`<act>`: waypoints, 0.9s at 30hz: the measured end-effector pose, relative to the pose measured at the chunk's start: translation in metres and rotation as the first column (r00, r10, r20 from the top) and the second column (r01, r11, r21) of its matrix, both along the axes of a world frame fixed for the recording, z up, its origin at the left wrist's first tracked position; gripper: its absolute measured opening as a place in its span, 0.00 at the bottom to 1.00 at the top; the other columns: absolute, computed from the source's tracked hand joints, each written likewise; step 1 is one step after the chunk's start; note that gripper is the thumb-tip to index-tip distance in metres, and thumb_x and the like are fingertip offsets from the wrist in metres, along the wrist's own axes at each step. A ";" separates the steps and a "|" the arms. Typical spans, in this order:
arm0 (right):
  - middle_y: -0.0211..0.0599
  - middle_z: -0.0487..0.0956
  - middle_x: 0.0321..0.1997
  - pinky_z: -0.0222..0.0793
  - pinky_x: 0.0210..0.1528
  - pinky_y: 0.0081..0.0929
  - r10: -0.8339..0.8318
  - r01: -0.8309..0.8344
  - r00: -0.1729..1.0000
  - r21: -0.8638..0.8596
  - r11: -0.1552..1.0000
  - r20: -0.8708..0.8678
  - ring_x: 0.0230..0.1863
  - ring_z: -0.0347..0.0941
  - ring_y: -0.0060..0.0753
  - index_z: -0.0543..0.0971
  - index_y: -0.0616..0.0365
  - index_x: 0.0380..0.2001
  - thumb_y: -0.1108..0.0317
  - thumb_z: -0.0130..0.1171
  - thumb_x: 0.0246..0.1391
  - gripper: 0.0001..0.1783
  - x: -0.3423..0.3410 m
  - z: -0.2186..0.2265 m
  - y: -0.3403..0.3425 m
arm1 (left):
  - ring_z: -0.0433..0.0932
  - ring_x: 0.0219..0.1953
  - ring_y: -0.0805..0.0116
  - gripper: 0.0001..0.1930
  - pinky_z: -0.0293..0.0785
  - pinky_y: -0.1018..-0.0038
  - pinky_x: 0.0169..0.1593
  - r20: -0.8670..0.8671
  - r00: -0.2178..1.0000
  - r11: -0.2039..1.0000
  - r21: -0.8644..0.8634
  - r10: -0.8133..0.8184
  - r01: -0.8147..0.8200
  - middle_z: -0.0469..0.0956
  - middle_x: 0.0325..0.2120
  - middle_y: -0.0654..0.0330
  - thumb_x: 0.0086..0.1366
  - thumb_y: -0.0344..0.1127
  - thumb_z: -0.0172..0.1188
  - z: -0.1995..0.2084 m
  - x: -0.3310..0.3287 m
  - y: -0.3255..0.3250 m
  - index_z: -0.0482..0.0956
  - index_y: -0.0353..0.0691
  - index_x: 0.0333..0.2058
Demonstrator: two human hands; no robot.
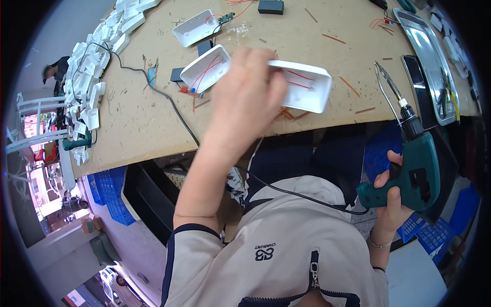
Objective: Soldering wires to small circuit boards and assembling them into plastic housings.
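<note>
My left hand (244,97) reaches over the table, its fingers closed on the edge of a white plastic case (319,91). The case is tilted with its hollow side showing, and red wires (298,84) lie inside. Just left of that hand is a second white case (197,69), also with red wires in it. At the right, off the table's front edge, my right hand (393,199) grips the handle of a green soldering gun (424,166). Its metal tip and thin feed tube point up toward the table. My left fingertips are partly hidden.
Another white case (192,31) lies farther back beside a small circuit board (225,19). White casings (92,71) are heaped at the left. A black cord (169,97) crosses the table. A metal tray (409,23) and a phone (415,77) lie right. Brown strips (334,39) are scattered.
</note>
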State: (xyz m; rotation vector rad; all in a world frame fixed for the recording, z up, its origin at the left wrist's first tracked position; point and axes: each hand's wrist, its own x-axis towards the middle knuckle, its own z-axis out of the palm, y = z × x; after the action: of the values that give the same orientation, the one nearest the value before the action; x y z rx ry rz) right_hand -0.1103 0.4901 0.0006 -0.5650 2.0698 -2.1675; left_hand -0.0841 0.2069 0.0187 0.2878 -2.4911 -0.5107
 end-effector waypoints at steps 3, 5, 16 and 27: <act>0.56 0.69 0.49 0.68 0.29 0.17 0.010 -0.010 1.000 -0.008 1.000 -0.003 0.28 0.70 0.21 0.58 0.67 0.56 0.58 0.60 0.48 0.37 -0.002 -0.002 -0.001 | 0.73 0.28 0.56 0.10 0.69 0.65 0.34 0.009 0.993 0.980 0.158 0.119 -0.119 0.72 0.28 0.50 0.52 0.31 0.52 0.025 0.022 -0.026 0.72 0.32 0.33; 0.56 0.69 0.49 0.68 0.29 0.16 0.020 -0.020 1.000 -0.005 1.000 -0.002 0.28 0.70 0.21 0.58 0.67 0.56 0.58 0.60 0.48 0.37 -0.002 0.000 -0.003 | 0.73 0.28 0.54 0.10 0.69 0.65 0.34 0.007 0.969 0.955 0.172 0.246 -0.243 0.73 0.26 0.48 0.52 0.31 0.52 0.038 0.038 -0.042 0.74 0.32 0.33; 0.54 0.70 0.49 0.68 0.28 0.16 0.087 -0.087 0.996 0.003 0.996 -0.001 0.28 0.70 0.21 0.58 0.66 0.55 0.60 0.58 0.50 0.34 -0.008 0.000 -0.014 | 0.72 0.35 0.51 0.17 0.68 0.64 0.39 0.129 0.896 0.874 -0.318 0.424 -0.368 0.73 0.32 0.48 0.50 0.37 0.54 -0.003 0.039 -0.076 0.73 0.33 0.37; 0.55 0.69 0.49 0.68 0.28 0.17 0.088 -0.088 0.996 -0.014 0.996 0.005 0.28 0.70 0.22 0.57 0.68 0.56 0.63 0.56 0.51 0.33 -0.011 -0.004 -0.016 | 0.74 0.35 0.66 0.18 0.71 0.73 0.34 0.358 0.934 0.881 0.447 -0.016 -0.156 0.74 0.32 0.56 0.56 0.37 0.56 -0.001 0.048 -0.120 0.70 0.35 0.44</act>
State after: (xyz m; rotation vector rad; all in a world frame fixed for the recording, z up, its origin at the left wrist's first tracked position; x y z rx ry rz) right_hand -0.1208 0.4743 -0.0031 -0.6383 1.9883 -2.1341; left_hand -0.0360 0.0865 0.0181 0.7152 -2.6492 -1.1230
